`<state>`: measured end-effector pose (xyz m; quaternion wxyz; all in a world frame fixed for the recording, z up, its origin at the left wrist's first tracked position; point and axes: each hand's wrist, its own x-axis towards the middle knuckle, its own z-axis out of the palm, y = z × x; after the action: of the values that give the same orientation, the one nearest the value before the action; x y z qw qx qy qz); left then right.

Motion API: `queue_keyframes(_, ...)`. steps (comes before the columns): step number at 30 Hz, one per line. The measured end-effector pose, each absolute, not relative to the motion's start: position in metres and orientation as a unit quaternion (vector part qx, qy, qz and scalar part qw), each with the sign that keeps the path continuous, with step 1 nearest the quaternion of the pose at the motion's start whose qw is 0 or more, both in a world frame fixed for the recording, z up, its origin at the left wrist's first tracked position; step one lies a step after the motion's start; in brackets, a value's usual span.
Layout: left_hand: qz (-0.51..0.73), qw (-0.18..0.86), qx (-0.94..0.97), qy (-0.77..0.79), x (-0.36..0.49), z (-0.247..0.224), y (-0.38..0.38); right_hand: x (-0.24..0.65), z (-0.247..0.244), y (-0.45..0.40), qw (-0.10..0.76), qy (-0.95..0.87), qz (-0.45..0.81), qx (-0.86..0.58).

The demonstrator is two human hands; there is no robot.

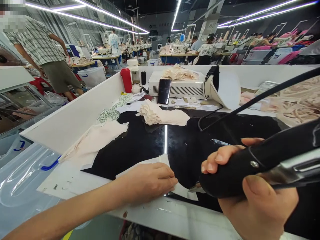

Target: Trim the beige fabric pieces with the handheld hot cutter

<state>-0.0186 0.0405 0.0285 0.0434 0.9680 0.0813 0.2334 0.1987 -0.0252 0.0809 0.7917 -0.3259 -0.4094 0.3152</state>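
Observation:
My left hand [150, 181] lies palm down, fingers pressed together, on a pale fabric piece [183, 190] at the table's near edge. Wrapped round a black handheld tool [225, 176] with a metal lever is my right hand [265, 203]. The tool's tip touches or hovers just over the fabric's right end; I cannot tell which. Beyond my hands, a stack of cream fabric pieces [165, 115] rests on the black surface [130, 143]. Another pale pile [100, 138] lies to the left.
A black cable [262, 96] arches over the right side. A phone [164, 91] leans against a white box [152, 81]. A red cup [126, 80], a pen [220, 142] and green string [108, 114] are on the table. A person [47, 43] stands at back left.

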Motion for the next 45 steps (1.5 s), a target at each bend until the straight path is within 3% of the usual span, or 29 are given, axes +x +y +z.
queue_keyframes(7,0.187,0.046,0.976,0.103,-0.023,0.024,0.037,0.200,0.079,-0.034,0.787,-0.407,0.310,-0.344)
queue_keyframes(23,0.221,-0.004,0.970,0.099,-0.019,0.023,0.029,0.187,0.078,-0.010,0.798,-0.416,0.300,-0.315)
queue_keyframes(45,0.208,0.043,0.968,0.133,-0.021,0.016,0.027,0.182,0.073,0.000,0.784,-0.435,0.296,-0.330)
